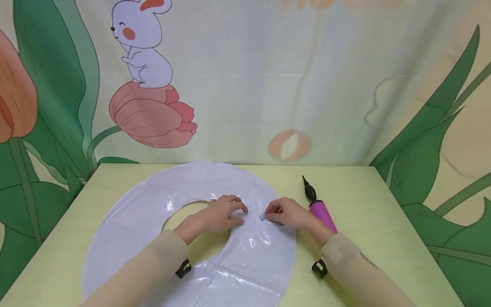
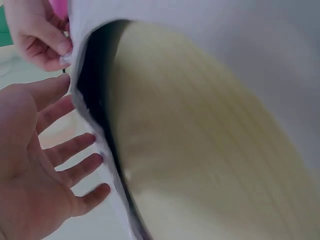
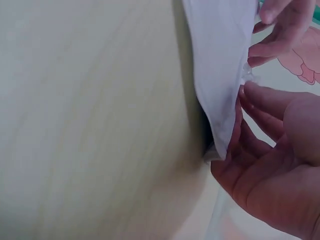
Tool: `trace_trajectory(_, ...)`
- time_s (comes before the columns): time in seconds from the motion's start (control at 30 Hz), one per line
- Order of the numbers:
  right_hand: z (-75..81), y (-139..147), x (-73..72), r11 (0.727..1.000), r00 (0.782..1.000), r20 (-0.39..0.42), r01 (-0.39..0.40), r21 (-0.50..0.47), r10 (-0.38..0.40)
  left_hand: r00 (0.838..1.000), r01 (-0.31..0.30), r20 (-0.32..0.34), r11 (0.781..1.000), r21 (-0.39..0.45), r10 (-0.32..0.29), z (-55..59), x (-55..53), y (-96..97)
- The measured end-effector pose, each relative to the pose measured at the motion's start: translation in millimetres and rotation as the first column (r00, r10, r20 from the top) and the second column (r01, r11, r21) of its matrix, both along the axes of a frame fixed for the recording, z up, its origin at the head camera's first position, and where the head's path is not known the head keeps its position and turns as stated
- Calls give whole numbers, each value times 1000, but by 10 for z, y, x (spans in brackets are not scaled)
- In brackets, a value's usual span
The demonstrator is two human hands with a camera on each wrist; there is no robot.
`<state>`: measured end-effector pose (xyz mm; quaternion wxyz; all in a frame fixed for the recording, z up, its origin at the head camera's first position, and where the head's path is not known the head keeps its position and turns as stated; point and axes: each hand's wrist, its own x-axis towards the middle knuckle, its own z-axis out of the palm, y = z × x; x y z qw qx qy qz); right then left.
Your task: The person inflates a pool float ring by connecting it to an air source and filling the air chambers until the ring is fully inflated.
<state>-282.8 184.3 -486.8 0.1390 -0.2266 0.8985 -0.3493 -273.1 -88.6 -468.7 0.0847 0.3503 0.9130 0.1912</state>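
Observation:
A pale, glossy swim ring (image 1: 126, 221), flat and creased, lies on the table. My right hand (image 1: 287, 212) pinches a small clear valve (image 1: 262, 217) on the ring's right side between thumb and fingers. In the right wrist view the valve (image 3: 247, 75) shows at the right thumb tip. My left hand (image 1: 224, 213) reaches across the ring's centre hole. Its fingers are spread and relaxed, and the fingertips touch or hover just over the ring near the inner edge; I cannot tell which. In the left wrist view nothing sits in the left palm (image 2: 30, 175).
A pink hand pump (image 1: 323, 215) with a black nozzle (image 1: 309, 189) lies to the right of the ring, partly behind the right forearm. The table (image 1: 356, 192) ends at a printed cloth backdrop (image 1: 245, 85). Black wrist straps (image 1: 319, 268) show at the sleeves.

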Motion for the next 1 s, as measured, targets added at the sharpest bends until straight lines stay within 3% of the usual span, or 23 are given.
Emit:
trace_trajectory(0.2,43,-19,31,998,990,133,-33,-62,41,997,-15,76,995,-95,22,-37,-10,105)
trace_trajectory(0.5,61,-13,17,993,966,249,-47,-108,72,990,-81,104,992,-92,91,13,-32,317)
trace_trajectory(0.83,40,-35,18,990,962,266,-20,-136,56,979,-173,90,981,-84,181,-44,-38,443)
trace_trajectory(1.0,49,-53,22,992,960,279,15,-125,20,977,-192,85,980,-56,196,-65,-36,457)
